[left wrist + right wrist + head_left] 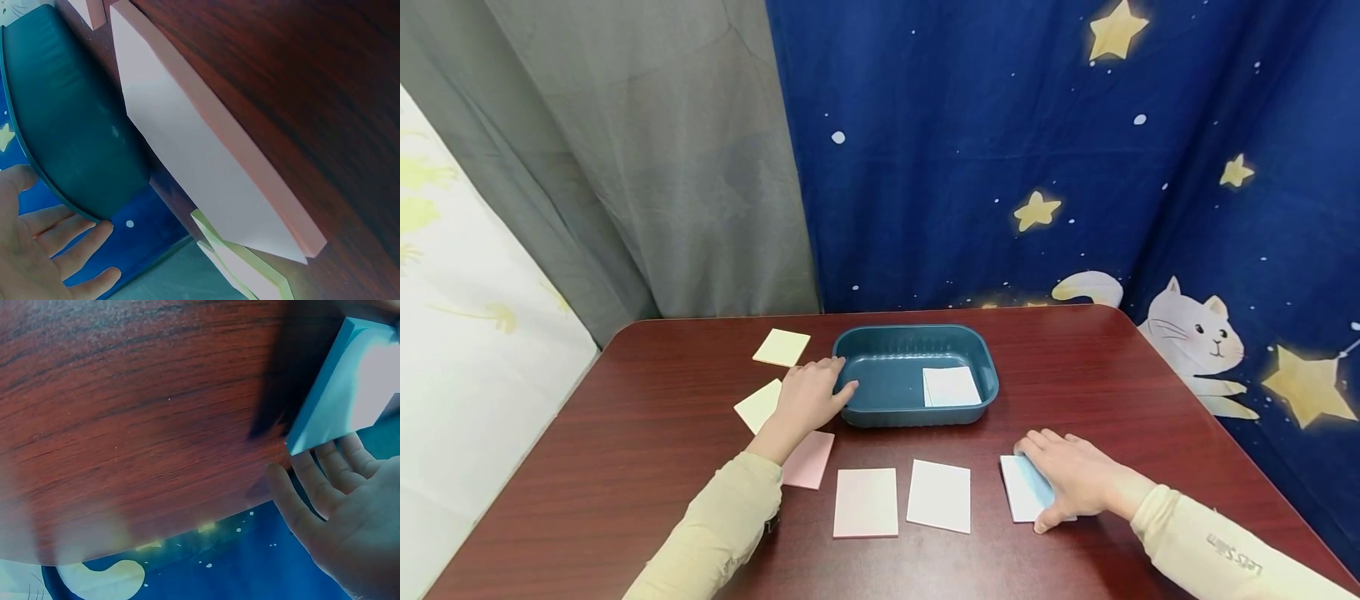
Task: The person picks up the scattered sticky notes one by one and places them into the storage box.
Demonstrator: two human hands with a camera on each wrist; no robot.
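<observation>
My left hand [807, 393] is at the left end of a dark teal plastic bin [880, 418], fingertips right at its rim and thumb over the inside. In the left wrist view its fingers look loosely extended beside the rim. A white sticky note pad [953, 387] lies in the bin's right part. On the right, my right hand [1078, 477] grips a light blue sticky note pad [1026, 490], thumb at its near edge and fingers at its far edge. In the right wrist view the fingertips meet the pad's edge [322, 381].
Before the bin lie a whitish pad [939, 497], a pale pink pad [866, 503] and a pink pad [808, 460] partly behind the left wrist. Two yellow pads [782, 347] sit left of the bin. Curtains [940, 167] hang behind the reddish-brown table [587, 467].
</observation>
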